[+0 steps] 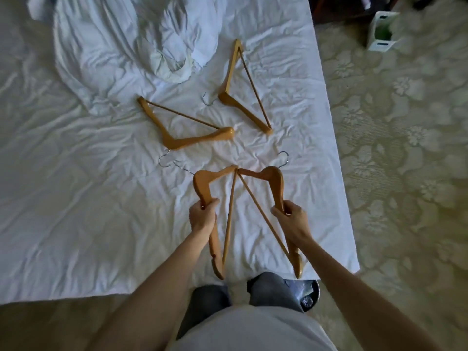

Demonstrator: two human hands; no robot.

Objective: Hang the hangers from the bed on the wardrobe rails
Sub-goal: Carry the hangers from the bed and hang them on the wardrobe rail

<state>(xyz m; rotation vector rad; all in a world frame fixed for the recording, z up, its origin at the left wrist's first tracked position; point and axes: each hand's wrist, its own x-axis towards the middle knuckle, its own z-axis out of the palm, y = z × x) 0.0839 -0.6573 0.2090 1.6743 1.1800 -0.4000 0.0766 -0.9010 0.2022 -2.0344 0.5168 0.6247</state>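
Several wooden hangers with metal hooks are on the white bed (76,198). My left hand (202,215) grips the arm of one hanger (200,183), its hook pointing left. My right hand (291,215) grips the arm of a second hanger (274,181), its hook pointing up and right. The far tips of these two hangers meet in the middle above the sheet. Two more hangers lie flat farther up the bed: one to the left (177,141) and one to the right (233,97). No wardrobe or rail is in view.
A crumpled white duvet (114,46) is heaped at the far end of the bed. Patterned carpet (405,148) runs along the bed's right side. A small black bin (310,295) stands by my right knee. A white and green box (383,30) sits on the floor far right.
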